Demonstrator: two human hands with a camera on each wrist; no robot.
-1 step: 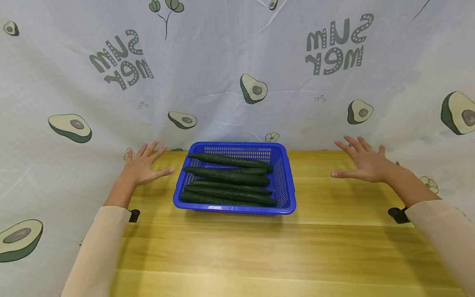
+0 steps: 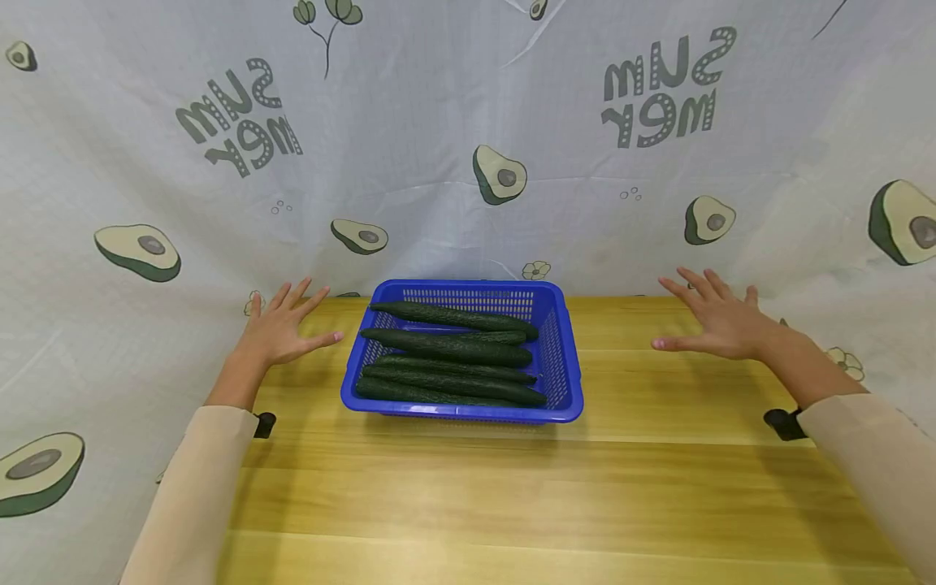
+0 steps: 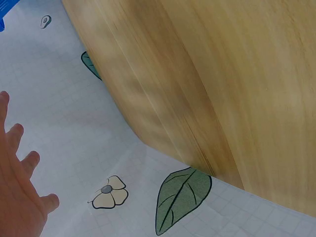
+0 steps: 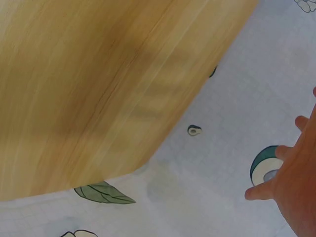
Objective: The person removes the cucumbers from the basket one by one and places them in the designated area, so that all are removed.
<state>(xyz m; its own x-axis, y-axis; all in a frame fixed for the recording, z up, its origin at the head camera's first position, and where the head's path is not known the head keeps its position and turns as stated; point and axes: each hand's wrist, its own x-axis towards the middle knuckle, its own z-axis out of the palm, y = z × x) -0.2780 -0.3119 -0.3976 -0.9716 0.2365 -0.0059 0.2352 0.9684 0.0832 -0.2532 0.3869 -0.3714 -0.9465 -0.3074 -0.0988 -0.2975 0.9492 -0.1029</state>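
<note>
In the head view, a blue plastic basket (image 2: 462, 413) with slotted walls sits on the table towards its back edge. Several dark green cucumbers (image 2: 453, 349) lie lengthwise in it, side by side and partly overlapping. To the basket's left, my left hand (image 2: 279, 329) is held with spread fingers, apart from the rim and holding nothing. My right hand (image 2: 720, 321) is likewise spread, farther from the basket on its right side, and holds nothing. Each wrist view catches only part of its hand: left hand (image 3: 17, 182) and right hand (image 4: 296, 182).
The wooden table (image 2: 468, 504) extends in front of the basket and to both sides. Behind it and at the sides hangs a pale cloth (image 2: 424, 114) printed with avocados and lettering. A bit of blue (image 3: 6, 11) shows in the left wrist view's top corner.
</note>
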